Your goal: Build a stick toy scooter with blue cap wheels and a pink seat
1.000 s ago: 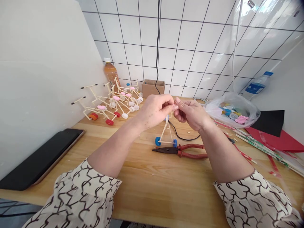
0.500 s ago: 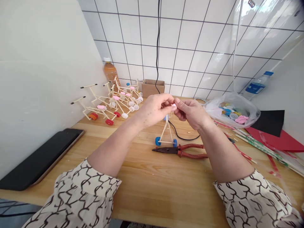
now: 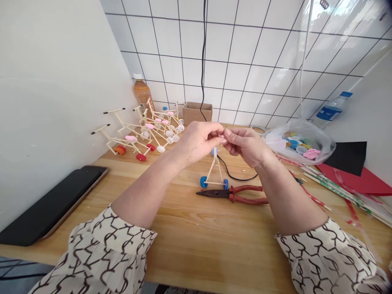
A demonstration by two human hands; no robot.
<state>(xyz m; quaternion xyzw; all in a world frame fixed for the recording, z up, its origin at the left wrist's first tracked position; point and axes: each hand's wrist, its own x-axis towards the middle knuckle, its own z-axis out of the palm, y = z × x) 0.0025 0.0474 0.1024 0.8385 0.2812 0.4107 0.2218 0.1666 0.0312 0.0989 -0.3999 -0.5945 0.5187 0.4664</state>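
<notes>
A small pale piece (image 3: 224,139) sat at the centre of my view, too small for me to tell exactly what it was, pinched between the fingertips (image 3: 227,132) of my right hand (image 3: 248,147) and those of my left hand (image 3: 199,143). Both hands were curled and close together, with neither spread, and their fingertips met on the piece above the table. Directly below them stood a stick-built wheeled model (image 3: 213,173) with blue wheels, its top just under my left hand and partly hidden by it. Just in front of that model lay a pair of red-handled needle-nose pliers (image 3: 232,194) on the wooden table (image 3: 196,253), and a black cable (image 3: 235,177) curved behind them. To the left, several finished stick models (image 3: 147,132) with pink pieces and pale and red wheels stood in a cluster. To the right sat a clear plastic bag (image 3: 300,143) of colored bottle caps, beside a red card (image 3: 352,181) and striped sticks (image 3: 337,196). A cardboard box (image 3: 197,113) stood against the tiled wall.
</notes>
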